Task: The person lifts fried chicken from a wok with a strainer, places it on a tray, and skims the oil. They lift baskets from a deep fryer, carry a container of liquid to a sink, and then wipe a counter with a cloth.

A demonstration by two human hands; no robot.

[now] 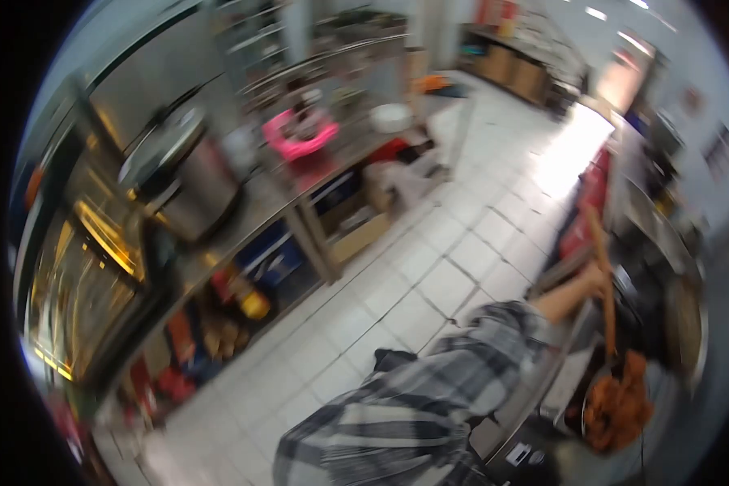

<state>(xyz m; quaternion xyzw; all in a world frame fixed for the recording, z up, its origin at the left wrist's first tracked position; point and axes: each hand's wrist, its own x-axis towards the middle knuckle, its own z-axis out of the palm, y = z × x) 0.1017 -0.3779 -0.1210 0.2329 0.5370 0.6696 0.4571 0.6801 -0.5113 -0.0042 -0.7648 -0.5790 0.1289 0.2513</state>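
The plaid-sleeved arm reaching to the right ends in my left hand (593,281), which is closed around a long wooden handle (608,320). At the handle's lower end is a round skimmer or ladle heaped with orange-brown, fried-looking pieces of food (620,405); its bowl is mostly hidden under them. The handle slants across the worktop on my right, beside dark and metal cookware (656,300). My right hand is out of view. Blur hides fine detail.
Along the left runs a metal counter (259,212) with a large lidded steel pot (188,174), a pink basket (300,136) and a white bowl (391,118). Boxes and bottles fill its lower shelf. Between the counters lies a white tiled floor (429,275). A lit glass case (89,267) stands far left.
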